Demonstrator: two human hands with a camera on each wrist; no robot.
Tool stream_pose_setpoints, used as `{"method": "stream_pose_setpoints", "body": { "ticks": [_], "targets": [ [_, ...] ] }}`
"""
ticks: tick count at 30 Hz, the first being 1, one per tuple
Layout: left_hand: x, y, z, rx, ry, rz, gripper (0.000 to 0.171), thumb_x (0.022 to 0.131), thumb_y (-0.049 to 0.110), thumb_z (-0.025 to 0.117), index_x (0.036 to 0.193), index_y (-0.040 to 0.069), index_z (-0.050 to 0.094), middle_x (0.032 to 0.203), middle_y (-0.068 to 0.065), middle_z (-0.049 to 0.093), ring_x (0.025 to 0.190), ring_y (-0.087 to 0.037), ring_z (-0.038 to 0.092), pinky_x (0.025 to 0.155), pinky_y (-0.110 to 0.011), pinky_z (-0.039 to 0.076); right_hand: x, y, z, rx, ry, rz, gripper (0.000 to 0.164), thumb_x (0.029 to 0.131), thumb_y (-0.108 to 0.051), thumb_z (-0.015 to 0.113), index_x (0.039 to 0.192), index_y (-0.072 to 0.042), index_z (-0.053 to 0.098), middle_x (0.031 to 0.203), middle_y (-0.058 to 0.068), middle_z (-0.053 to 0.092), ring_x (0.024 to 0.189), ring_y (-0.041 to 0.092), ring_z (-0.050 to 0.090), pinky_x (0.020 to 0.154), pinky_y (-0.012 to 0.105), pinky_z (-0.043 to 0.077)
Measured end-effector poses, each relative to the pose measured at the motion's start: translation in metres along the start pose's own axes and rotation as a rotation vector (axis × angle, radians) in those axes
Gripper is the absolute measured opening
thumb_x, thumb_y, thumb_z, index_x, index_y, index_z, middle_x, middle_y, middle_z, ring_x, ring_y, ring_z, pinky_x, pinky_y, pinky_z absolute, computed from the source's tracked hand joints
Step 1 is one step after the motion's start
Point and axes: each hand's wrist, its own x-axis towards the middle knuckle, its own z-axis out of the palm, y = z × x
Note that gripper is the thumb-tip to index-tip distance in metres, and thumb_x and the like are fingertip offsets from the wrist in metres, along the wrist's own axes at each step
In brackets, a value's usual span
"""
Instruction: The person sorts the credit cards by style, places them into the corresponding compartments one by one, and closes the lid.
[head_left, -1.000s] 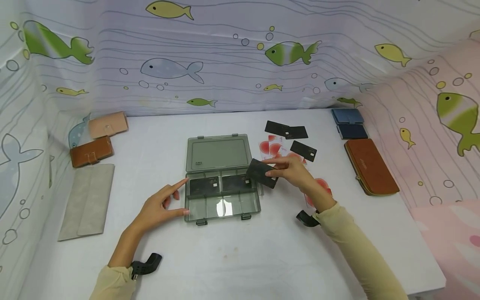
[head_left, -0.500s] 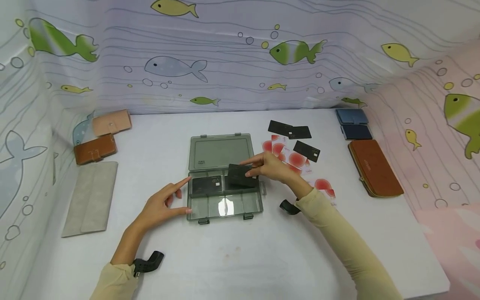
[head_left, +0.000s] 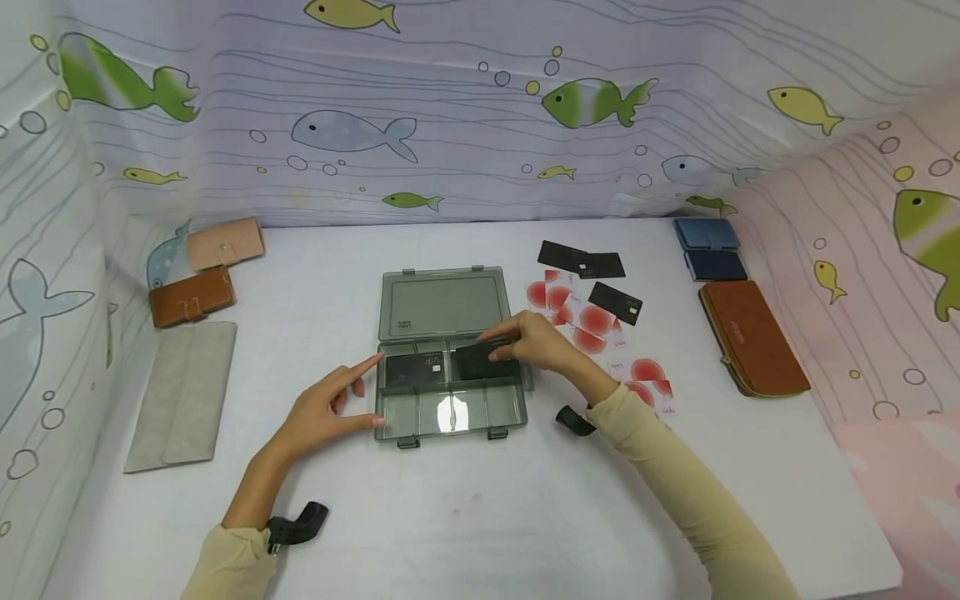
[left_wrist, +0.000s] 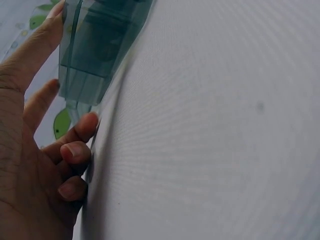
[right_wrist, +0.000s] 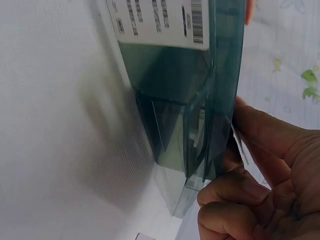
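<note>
A translucent grey-green divided plastic box point(head_left: 441, 305) lies with its lid folded back in the head view. My right hand point(head_left: 546, 343) pinches a black card point(head_left: 472, 361) over the box's upper right compartment. The card lies low there, and my fingers cover its right end. In the right wrist view a thin edge of the card point(right_wrist: 242, 145) shows between thumb and fingers. Another black card point(head_left: 408, 372), marked VIP, rests in the upper left compartment. My left hand point(head_left: 318, 417) touches the box's left side with straight index finger and thumb; its other fingers are bent.
Right of the box lie more black cards point(head_left: 615, 302) and several red-and-white cards point(head_left: 596, 320). A brown purse point(head_left: 752, 337) and blue wallets point(head_left: 707, 234) sit far right. Brown wallets point(head_left: 192, 297) and a grey pouch point(head_left: 180, 396) are at left. Patterned curtains point(head_left: 465, 108) close off the back.
My right hand has moved left with the black card, from beside the box to over its upper right compartment, and lowered it. The left hand has stayed at the box's left side.
</note>
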Motion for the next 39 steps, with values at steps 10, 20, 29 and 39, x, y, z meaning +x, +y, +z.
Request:
{"method": "stream_pose_setpoints", "body": {
  "ticks": [10, 20, 29, 39],
  "targets": [
    [-0.001, 0.0, 0.0, -0.01, 0.004, -0.006, 0.088, 0.075, 0.037, 0.087, 0.151, 0.034, 0.043, 0.094, 0.006, 0.048, 0.066, -0.008, 0.035, 0.06, -0.026, 0.033, -0.008, -0.011, 0.013, -0.236, 0.094, 0.045, 0.031, 0.085, -0.018, 0.078, 0.116, -0.02, 0.076, 0.108, 0.009, 0.074, 0.058, 0.01, 0.039, 0.051, 0.025, 0.028],
    [-0.002, 0.0, 0.0, -0.005, 0.009, -0.007, 0.088, 0.075, 0.038, 0.086, 0.151, 0.035, 0.043, 0.094, 0.006, 0.048, 0.066, -0.008, 0.034, 0.06, -0.026, 0.032, -0.012, -0.016, 0.019, -0.413, 0.093, 0.044, 0.034, 0.089, -0.027, 0.075, 0.124, -0.025, 0.072, 0.104, 0.011, 0.075, 0.051, 0.01, 0.036, 0.047, 0.024, 0.028],
    [-0.002, 0.001, 0.0, 0.004, 0.007, -0.011, 0.087, 0.075, 0.04, 0.086, 0.151, 0.035, 0.043, 0.094, 0.006, 0.049, 0.066, -0.009, 0.035, 0.06, -0.026, 0.032, -0.017, -0.013, 0.005, -0.234, 0.08, 0.054, 0.036, 0.089, -0.019, 0.074, 0.125, -0.021, 0.072, 0.086, -0.001, 0.076, 0.069, 0.01, 0.06, 0.054, 0.026, 0.035],
    [-0.002, 0.0, 0.001, 0.007, 0.01, -0.003, 0.087, 0.075, 0.04, 0.086, 0.15, 0.035, 0.043, 0.094, 0.007, 0.049, 0.066, -0.008, 0.035, 0.06, -0.026, 0.032, -0.025, -0.006, -0.009, -0.082, 0.13, -0.018, 0.036, 0.087, -0.009, 0.074, 0.123, -0.01, 0.072, 0.096, 0.008, 0.076, 0.064, 0.013, 0.057, 0.055, 0.025, 0.037]
  ]
}}
